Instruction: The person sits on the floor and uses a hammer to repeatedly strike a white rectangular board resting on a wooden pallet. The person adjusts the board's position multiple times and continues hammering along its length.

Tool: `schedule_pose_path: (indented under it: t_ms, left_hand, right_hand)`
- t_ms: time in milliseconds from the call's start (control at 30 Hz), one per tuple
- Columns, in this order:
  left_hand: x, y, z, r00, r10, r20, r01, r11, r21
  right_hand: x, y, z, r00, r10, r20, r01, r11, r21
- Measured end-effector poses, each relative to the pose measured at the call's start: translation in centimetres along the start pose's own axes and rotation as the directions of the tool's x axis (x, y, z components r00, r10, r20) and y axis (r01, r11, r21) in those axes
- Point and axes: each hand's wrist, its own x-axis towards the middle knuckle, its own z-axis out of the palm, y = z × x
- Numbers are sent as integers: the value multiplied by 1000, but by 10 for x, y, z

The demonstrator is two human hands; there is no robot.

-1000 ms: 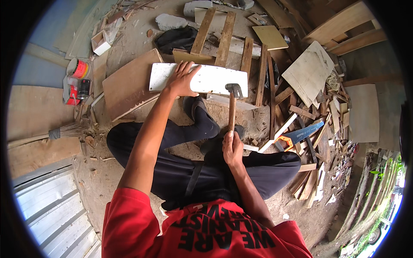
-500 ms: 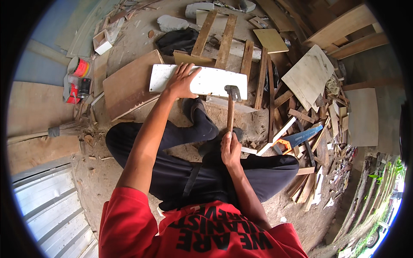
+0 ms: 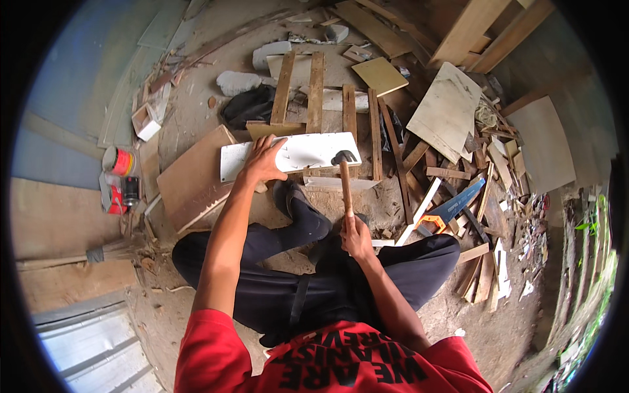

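From where I stand, the white board (image 3: 311, 154) lies in the upper middle of the frame, its long axis running nearly level from left to right, the right end tipped a touch higher. The left hand (image 3: 264, 162) is the nearer one, pressed flat on it left of its middle, fingers spread over the top face toward the far edge and thumb by the near edge. The right hand (image 3: 356, 238), lower in the frame, is closed round the low end of a wooden-handled hammer (image 3: 346, 190); the handle points up the frame, roughly square to the board, so the dark hammer head (image 3: 341, 157) sits at the board's right end, well apart from the left fingers. Whether the metal touches the board I can't tell. Past the far edge, wooden slats (image 3: 315, 92) run up the frame, and another slat (image 3: 375, 134) stands just off the right end. A brown panel (image 3: 190, 180) borders the left end. Bent legs (image 3: 262, 265) fill the lower centre under both arms, and the blue saw (image 3: 460, 202) is well off to the handle's right.
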Motion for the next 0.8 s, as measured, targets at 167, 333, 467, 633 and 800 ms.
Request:
schedule_pose_path:
  t_ms: [167, 333, 467, 633, 800]
  left_hand:
    - [3, 11, -46, 992, 88, 86, -42, 898, -438]
    - [-10, 25, -79, 961, 209, 181, -45, 764, -644]
    - [-29, 61, -97, 906, 336, 255, -29, 652, -758]
    - [-46, 84, -113, 857, 361, 367, 50, 651, -757]
    - [-50, 84, -106, 843, 408, 350, -6, 658, -753]
  right_hand:
    - [-62, -21, -23, 980, 131, 150, -167, 951, 260]
    - [-86, -36, -35, 930, 289, 229, -324, 936, 134]
    - [-102, -80, -43, 906, 302, 297, -294, 953, -71]
    - [-126, -129, -60, 854, 265, 449, -201, 962, -185]
    - [-133, -138, -72, 788, 310, 532, -302, 947, -105]
